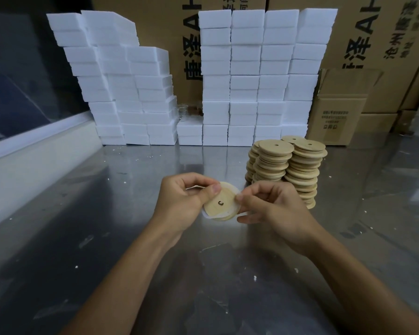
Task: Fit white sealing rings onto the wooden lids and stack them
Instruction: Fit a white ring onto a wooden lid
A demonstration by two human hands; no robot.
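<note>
both hands pinch one wooden lid [220,204] above the worktop's [107,238] middle, left hand [183,199] on its left rim, right hand [273,209] on its right rim pressing the white sealing ring [236,189], lid stacks [287,168] just behind the right hand, so nearer it.

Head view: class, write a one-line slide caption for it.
Both hands stretch a white ring round a wooden lid, beside lid stacks.
</note>
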